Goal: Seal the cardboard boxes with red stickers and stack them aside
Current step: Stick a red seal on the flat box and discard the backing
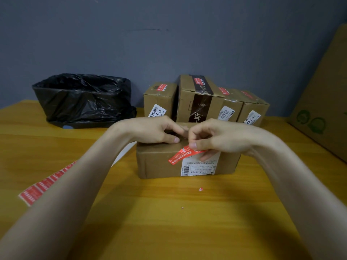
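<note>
right hand [217,138] pinches red sticker [178,157] | left hand [150,130] curled on box [155,162] — grip unclear

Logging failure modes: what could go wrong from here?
1. The red sticker, pinched by the right hand, hangs slanted across the front of the box; it may land crooked or crease.
2. It hangs close to the white label and could stick over its print.

Wooden table [169,231] bears the cardboard box [159,162] under the grip; a sticker strip [43,186] left of it, four sealed boxes [185,96] and bag-lined bin [82,100] beyond.
</note>
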The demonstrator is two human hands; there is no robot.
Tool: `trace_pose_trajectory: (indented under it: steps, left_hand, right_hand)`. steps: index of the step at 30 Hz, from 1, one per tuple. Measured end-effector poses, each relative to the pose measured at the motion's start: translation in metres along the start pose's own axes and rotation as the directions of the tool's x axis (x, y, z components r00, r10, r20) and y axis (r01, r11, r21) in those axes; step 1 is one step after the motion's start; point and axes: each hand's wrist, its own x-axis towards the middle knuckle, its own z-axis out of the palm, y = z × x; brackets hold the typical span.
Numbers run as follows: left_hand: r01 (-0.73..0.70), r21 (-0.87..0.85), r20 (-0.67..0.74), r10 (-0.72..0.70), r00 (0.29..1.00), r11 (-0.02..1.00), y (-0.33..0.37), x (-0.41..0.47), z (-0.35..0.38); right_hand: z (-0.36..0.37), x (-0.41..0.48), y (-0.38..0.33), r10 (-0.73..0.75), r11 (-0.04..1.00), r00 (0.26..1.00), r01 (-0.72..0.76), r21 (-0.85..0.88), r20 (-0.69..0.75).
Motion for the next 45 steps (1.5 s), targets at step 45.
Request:
trace_pose_trajectory:
  steps: [45]
  left_hand:
    - [-0.12, -0.106, -0.542, 0.043, 0.839, 0.987, 0.009, -0.017, -0.016]
  right_hand:
    - [-0.001, 0.002, -0.006, 0.097, 0.995, 0.965, -0.104, -0.014, -0.245]
